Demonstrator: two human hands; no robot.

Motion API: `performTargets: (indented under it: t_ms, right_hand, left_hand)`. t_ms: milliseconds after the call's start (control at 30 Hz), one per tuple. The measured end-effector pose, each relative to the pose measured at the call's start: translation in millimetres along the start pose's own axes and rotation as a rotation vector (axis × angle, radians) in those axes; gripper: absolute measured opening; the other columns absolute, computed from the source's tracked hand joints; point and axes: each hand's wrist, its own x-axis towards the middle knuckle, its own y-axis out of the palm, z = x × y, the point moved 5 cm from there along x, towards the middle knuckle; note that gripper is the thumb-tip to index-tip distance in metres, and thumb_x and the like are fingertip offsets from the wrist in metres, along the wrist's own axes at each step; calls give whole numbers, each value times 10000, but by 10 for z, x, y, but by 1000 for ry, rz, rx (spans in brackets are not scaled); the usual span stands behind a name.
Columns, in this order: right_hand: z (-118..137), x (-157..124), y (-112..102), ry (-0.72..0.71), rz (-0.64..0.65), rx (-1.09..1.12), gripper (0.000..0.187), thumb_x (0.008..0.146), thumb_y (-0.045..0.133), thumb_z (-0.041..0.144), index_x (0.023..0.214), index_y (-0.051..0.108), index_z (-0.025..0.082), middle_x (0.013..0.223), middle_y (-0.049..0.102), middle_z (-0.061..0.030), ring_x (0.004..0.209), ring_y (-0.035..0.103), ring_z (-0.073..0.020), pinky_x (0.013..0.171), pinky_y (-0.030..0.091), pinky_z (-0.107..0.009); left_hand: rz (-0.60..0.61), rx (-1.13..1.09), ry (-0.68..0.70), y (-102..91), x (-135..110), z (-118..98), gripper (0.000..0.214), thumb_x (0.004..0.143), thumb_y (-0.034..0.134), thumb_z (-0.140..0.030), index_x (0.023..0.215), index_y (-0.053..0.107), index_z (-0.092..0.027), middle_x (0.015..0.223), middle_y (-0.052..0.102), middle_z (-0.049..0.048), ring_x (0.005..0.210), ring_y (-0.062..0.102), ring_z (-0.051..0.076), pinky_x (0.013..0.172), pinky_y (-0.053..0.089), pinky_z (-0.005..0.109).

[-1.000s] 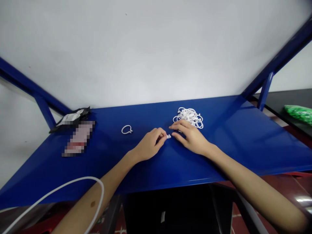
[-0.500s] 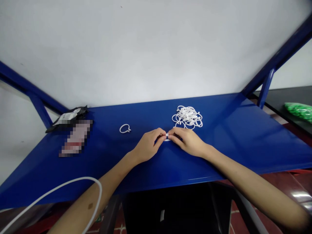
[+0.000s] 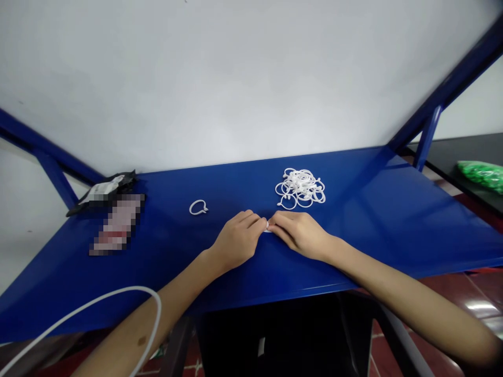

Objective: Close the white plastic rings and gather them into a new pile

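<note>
Between my two hands is a white plastic ring point(image 3: 268, 230), mostly hidden by the fingers. My left hand point(image 3: 239, 240) pinches one side of it, the thumb turned in toward the middle. From the other side my right hand point(image 3: 302, 233) grips it between thumb and fingers, and the fingertips of both hands nearly meet. Left of my hands, a single white ring point(image 3: 198, 208) with small tabs at its ends lies on the blue table point(image 3: 236, 188). A tangled heap of similar white rings point(image 3: 301, 187) lies just beyond my right hand.
At the table's left lie a black plastic packet point(image 3: 106, 191) and a blurred-out flat item point(image 3: 119, 225). A white cable point(image 3: 98, 298) loops across my left forearm. Blue braces rise at both ends. A green bag point(image 3: 481, 175) rests on a dark surface at right.
My left hand has rolled over, bringing its thumb and fingers closer to the right hand. Less of the ring shows between the fingertips now. The view has shifted slightly.
</note>
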Motion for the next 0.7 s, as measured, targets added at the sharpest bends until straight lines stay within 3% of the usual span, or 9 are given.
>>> performTargets:
  t_ms: [133, 233, 400, 533, 633, 700]
  right_hand:
    - [-34, 23, 12, 22, 0, 24, 298, 1067, 388, 356, 981, 607, 172, 855, 672, -57, 711, 617, -154, 647, 456, -273]
    - [-120, 66, -44, 66, -43, 39, 240, 1049, 449, 355, 1025, 621, 189, 937, 702, -60, 807, 657, -168, 712, 491, -288]
    - [-412, 56, -384, 203, -318, -200, 225, 1022, 493, 346, 958, 653, 202, 951, 684, -97, 902, 635, -234, 772, 525, -378]
    - [-687, -40, -621, 313, -516, -366, 214, 999, 526, 351, 1023, 680, 203, 1021, 624, -117, 962, 599, -266, 763, 542, -414]
    - [-801, -60, -634, 343, -483, -399, 233, 972, 562, 357, 1090, 688, 201, 1069, 583, -131, 979, 577, -283, 747, 551, -435]
    - [-801, -56, -613, 336, -453, -385, 246, 969, 561, 357, 1111, 684, 199, 1076, 570, -135, 987, 571, -288, 759, 552, -452]
  left_hand:
    - [40, 33, 5, -10, 40, 9, 308, 1014, 354, -142, 879, 630, -170, 799, 656, 55, 746, 562, 196, 746, 472, 336]
    - [34, 53, -72, -102, 95, 120, 253, 1028, 407, -221, 985, 654, -182, 896, 698, 66, 831, 599, 215, 784, 465, 356]
    - [-52, 476, -490, -418, -28, 625, 289, 994, 488, -418, 1041, 647, -182, 914, 703, 132, 851, 617, 290, 717, 451, 393]
    - [177, 623, -704, -438, -235, 976, 375, 966, 492, -489, 985, 635, -143, 806, 700, 164, 804, 635, 333, 681, 460, 410]
    - [339, 519, -746, -334, -290, 1063, 357, 957, 510, -460, 1011, 638, -131, 850, 709, 170, 803, 659, 336, 695, 483, 424]
    - [364, 359, -722, -264, -262, 1038, 323, 957, 524, -408, 1090, 632, -134, 938, 715, 159, 852, 669, 324, 719, 499, 421]
